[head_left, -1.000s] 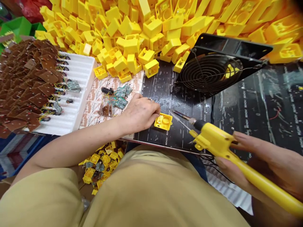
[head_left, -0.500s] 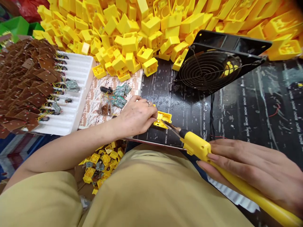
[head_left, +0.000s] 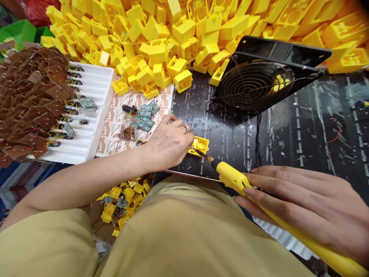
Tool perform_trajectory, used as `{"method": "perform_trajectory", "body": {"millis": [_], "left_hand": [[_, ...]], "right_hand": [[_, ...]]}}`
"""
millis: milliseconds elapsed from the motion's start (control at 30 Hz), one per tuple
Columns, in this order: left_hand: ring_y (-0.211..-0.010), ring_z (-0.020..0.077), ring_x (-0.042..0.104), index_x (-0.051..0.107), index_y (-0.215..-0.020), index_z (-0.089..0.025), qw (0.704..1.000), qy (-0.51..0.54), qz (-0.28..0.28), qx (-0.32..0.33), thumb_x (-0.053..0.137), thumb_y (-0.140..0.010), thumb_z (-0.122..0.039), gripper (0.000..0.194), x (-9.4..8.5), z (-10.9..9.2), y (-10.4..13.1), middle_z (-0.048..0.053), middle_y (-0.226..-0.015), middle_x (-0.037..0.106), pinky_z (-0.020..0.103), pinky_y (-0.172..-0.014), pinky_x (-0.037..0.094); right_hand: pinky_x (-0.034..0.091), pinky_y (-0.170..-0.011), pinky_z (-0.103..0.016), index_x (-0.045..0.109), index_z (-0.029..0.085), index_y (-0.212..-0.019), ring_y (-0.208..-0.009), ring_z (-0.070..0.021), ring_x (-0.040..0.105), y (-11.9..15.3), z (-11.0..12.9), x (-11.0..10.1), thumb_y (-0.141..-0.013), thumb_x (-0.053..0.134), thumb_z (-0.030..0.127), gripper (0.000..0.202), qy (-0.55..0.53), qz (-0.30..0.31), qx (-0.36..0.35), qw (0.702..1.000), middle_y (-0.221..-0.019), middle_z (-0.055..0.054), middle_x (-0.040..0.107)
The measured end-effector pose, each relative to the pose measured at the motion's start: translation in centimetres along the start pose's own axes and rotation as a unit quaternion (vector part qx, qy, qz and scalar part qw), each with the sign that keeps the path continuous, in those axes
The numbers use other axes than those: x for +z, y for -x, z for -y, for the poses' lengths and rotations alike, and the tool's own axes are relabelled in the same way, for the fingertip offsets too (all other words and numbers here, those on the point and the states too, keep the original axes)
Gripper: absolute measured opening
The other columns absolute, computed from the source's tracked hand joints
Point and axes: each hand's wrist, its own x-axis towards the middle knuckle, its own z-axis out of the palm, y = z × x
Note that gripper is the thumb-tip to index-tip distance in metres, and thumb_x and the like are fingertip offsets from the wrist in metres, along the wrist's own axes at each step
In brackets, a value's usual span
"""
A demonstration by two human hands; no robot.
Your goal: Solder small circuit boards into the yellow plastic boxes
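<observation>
A small open yellow plastic case lies on the black tabletop near its front edge. My left hand is over the left end of this case, fingers pinched together; the hand hides that end and whatever the fingertips hold. In my right hand is a yellow soldering iron, the fingers closed along its long handle. Its thin metal tip reaches into the case, close to my left fingertips. Exactly what the tip touches is too small to tell.
Yellow housings are heaped along the back. A black fan stands at the right rear. Left are wired green boards, a white foam tray and piled brown circuit boards. More yellow parts lie below the table edge.
My left hand has shifted slightly right and covers more of the case. The soldering iron and my right hand have moved a little left, bringing the tip further in.
</observation>
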Motion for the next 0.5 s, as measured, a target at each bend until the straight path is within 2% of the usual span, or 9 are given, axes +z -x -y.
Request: {"method": "perform_trajectory", "body": {"millis": [33, 100, 333, 400, 500], "left_hand": [[-0.08, 0.0237, 0.061, 0.068, -0.076, -0.016, 1.0, -0.002, 0.003, 0.001, 0.05, -0.089, -0.018, 0.022, 0.0, 0.0, 0.0, 0.007, -0.077, 0.07, 0.043, -0.088, 0.04], [-0.081, 0.0234, 0.06, 0.068, -0.076, -0.016, 1.0, 0.001, 0.008, 0.002, 0.05, -0.09, -0.018, 0.022, 0.0, 0.0, 0.0, 0.007, -0.078, 0.07, 0.043, -0.087, 0.041], [-0.087, 0.0232, 0.058, 0.068, -0.077, -0.017, 1.0, -0.007, -0.011, 0.007, 0.052, -0.089, -0.019, 0.02, 0.0, 0.1, 0.0, 0.007, -0.088, 0.071, 0.043, -0.086, 0.041], [-0.088, 0.0232, 0.058, 0.068, -0.078, -0.018, 1.0, -0.015, -0.002, 0.01, 0.052, -0.089, -0.018, 0.019, -0.1, 0.0, -0.1, 0.006, -0.091, 0.071, 0.044, -0.087, 0.042], [-0.09, 0.0227, 0.057, 0.067, -0.08, -0.019, 1.0, -0.026, 0.011, 0.013, 0.05, -0.089, -0.016, 0.02, -0.3, 0.0, -0.1, 0.005, -0.094, 0.07, 0.044, -0.089, 0.042]], "right_hand": [[0.062, -0.077, -0.025, 0.06, 0.021, -0.095, -0.074, -0.0103, 0.07, -0.1, -0.1, -0.3, -0.091, 0.066, 0.022, 0.008, -0.005, 0.007, -0.021, 1.0, -0.081, 0.003, 0.074], [0.062, -0.074, -0.026, 0.059, 0.021, -0.094, -0.073, -0.0117, 0.07, -0.3, -0.3, -0.7, -0.089, 0.069, 0.02, 0.011, -0.003, 0.002, -0.02, 1.0, -0.077, 0.002, 0.073], [0.063, -0.074, -0.025, 0.06, 0.021, -0.09, -0.072, -0.0115, 0.07, -0.6, -0.4, -0.2, -0.09, 0.067, 0.021, 0.007, -0.01, 0.002, -0.024, 1.0, -0.078, 0.001, 0.072], [0.063, -0.072, -0.027, 0.061, 0.023, -0.093, -0.073, -0.0125, 0.07, 0.1, -0.6, -0.6, -0.088, 0.07, 0.022, 0.01, -0.017, 0.004, -0.011, 1.0, -0.078, 0.003, 0.071], [0.063, -0.075, -0.032, 0.063, 0.027, -0.102, -0.081, -0.0159, 0.071, 1.7, -0.7, -1.1, -0.082, 0.076, 0.027, 0.024, -0.002, 0.017, 0.047, 0.999, -0.084, 0.002, 0.072]]}}
